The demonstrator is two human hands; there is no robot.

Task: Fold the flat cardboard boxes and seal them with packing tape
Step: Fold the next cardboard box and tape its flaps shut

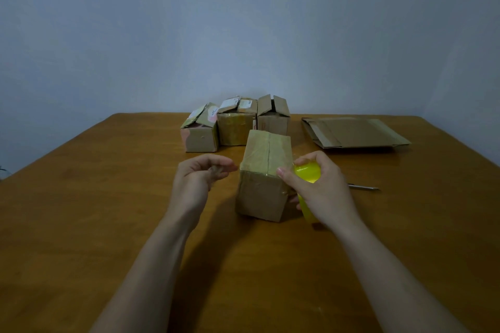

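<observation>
1. Desk [108,224]: brown wood, matte, grain running front to back; fills the lower half of the view; far edge meets the wall [243,21].
2. Wall: plain, blue-grey, unmarked; light is dim and even; soft shadows fall under both forearms and on the near side of the box.
3. Box [261,192]: mid-desk, between the hands, standing on the desk; top flaps closed, centre seam visible, glossy film over the top; turned slightly off square to the desk edge.
4. Right hand [322,186]: wrapped round a yellow tape roll [307,173], held just beside the box's right side; thumb tip touches the box's top right edge.
5. Left hand [198,176]: just left of the box, not touching it; fingers curled, pinching a small brownish scrap [216,170]; too blurred to say what it is.
6. Back boxes: three in a row near the far edge, behind the box; left one [200,132] has pale printed patches and closed flaps; middle one [236,124] carries labels on top and shiny yellowish wrap on its front; right one [273,116] has flaps standing up open.
7. Flat cardboard [354,132]: unfolded stack lying flat at far right, well apart from the row.
8. Tool [364,187]: thin, metallic, lying on the desk right of the right hand; partly hidden by it; type unclear.
9. Far left edge: a dark shape beyond the desk, cut off.
</observation>
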